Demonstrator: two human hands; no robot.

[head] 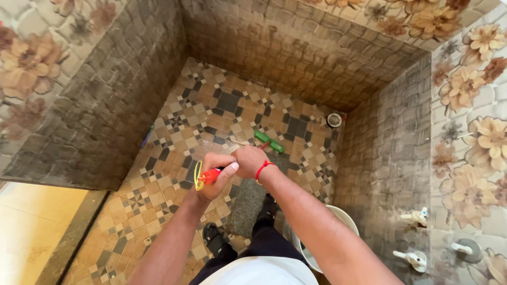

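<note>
Doorway strip [31,232]: lay pale yellow at the lower left of the frame, beside a dark threshold edge.
Left wall [95,105]: stood tiled in grey-brown stone pattern, with flower tiles above.
Small blue-green object [147,135]: rested at the foot of the left wall; too small to identify.
Floor [222,105]: spread in brown, tan and dark geometric tiles across the centre of the frame.
Yellow loop [198,176]: hung off the near end of the handle, left of the fists.
Red handle [211,174]: lay gripped just left of centre; long axis ran from lower left up toward the right, pointing at the green head.
Left hand [215,174]: sat wrapped on the red handle, fingers [232,167] curled tight round it, nearest the looped end.
Right hand [251,160]: closed in a fist just right of the left hand and touching it, clamped further along the same handle, so nearer the head; red thread band at the wrist.
Green head [270,141]: lay on the floor up and right of the fists, beyond the right hand, just apart from it.
Drain [334,120]: sat round and pale in the far right corner, well apart from the green head.
White bucket [338,221]: stood at lower right, partly hidden behind the right forearm.
Taps [414,216]: jutted white from the right wall, low in the frame.
</note>
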